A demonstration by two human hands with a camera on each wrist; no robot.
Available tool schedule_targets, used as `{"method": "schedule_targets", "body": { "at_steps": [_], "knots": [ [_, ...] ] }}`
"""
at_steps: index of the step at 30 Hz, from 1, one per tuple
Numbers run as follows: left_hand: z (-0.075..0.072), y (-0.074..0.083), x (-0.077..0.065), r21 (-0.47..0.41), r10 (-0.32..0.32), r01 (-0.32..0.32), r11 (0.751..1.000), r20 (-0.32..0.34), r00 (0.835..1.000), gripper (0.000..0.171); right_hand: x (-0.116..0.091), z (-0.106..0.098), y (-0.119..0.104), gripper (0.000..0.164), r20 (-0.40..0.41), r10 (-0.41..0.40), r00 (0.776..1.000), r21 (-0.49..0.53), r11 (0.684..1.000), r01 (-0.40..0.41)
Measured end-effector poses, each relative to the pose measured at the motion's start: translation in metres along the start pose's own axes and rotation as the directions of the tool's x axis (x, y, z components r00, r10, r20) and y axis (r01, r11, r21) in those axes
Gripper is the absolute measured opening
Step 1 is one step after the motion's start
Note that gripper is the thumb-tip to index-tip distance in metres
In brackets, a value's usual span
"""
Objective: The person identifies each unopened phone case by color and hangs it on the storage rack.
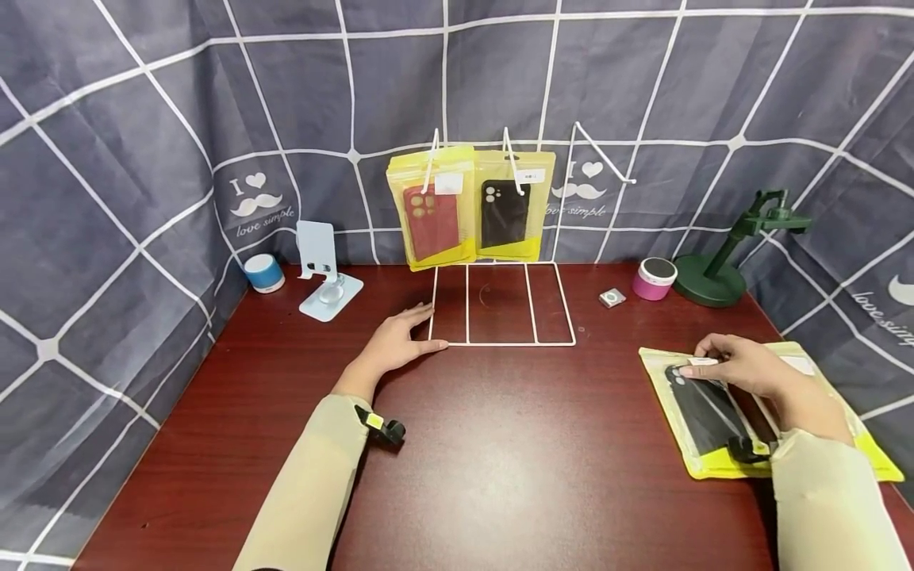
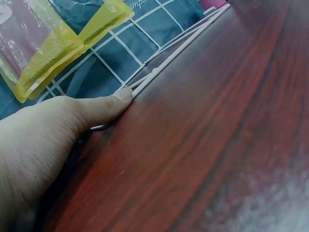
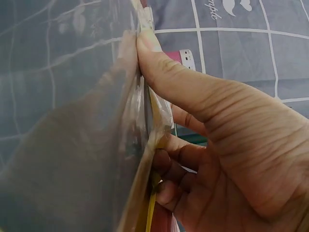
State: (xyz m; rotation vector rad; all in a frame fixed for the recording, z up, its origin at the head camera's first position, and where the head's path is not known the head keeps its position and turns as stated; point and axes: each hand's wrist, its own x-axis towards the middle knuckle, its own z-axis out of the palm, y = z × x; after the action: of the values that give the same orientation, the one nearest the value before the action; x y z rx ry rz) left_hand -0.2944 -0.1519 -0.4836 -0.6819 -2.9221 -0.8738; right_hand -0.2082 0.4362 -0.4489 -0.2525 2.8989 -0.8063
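My left hand (image 1: 397, 341) rests at the front left corner of a white wire display rack (image 1: 500, 343), fingers straight and thumb on its front wire. The left wrist view shows the thumb (image 2: 108, 107) pressing that wire. My right hand (image 1: 750, 366) pinches a yellow-edged clear bag with a black phone case (image 1: 703, 412) near its top at the table's right side. In the right wrist view the thumb lies on the front of the bag (image 3: 130, 145), fingers curled behind it. Another yellow bag (image 1: 874, 456) lies partly hidden under the hand and wrist.
Bagged red (image 1: 435, 226) and black (image 1: 505, 218) phone cases hang on two rack hooks; a third hook (image 1: 603, 151) is bare. Behind are a blue speaker (image 1: 264, 274), white phone stand (image 1: 331, 297), small silver player (image 1: 612, 297), pink speaker (image 1: 653, 281) and green stand (image 1: 714, 277).
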Motion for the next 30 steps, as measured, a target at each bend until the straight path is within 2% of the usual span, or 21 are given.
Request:
{"method": "schedule_targets", "body": {
  "at_steps": [6, 12, 20, 30],
  "knots": [
    [0.001, 0.001, -0.002, -0.003, -0.006, 0.006, 1.0, 0.003, 1.0, 0.09, -0.001, 0.001, -0.001, 0.03, 0.027, -0.025, 0.999, -0.036, 0.999, 0.026],
    [0.001, 0.002, -0.001, -0.004, 0.008, -0.008, 1.0, -0.003, 1.0, 0.089, -0.002, 0.0, -0.001, 0.029, -0.01, -0.052, 0.999, -0.053, 0.997, 0.052],
    [0.0, 0.002, 0.0, 0.001, 0.016, -0.016, 1.0, -0.004, 1.0, 0.09, -0.003, -0.005, -0.007, 0.03, -0.044, -0.045, 0.998, -0.045, 0.998, 0.043],
    [-0.001, 0.002, -0.001, -0.007, 0.007, -0.007, 1.0, -0.001, 1.0, 0.089, -0.001, -0.006, -0.012, 0.033, -0.04, -0.021, 0.999, -0.033, 0.999, 0.02]
  ]
}}
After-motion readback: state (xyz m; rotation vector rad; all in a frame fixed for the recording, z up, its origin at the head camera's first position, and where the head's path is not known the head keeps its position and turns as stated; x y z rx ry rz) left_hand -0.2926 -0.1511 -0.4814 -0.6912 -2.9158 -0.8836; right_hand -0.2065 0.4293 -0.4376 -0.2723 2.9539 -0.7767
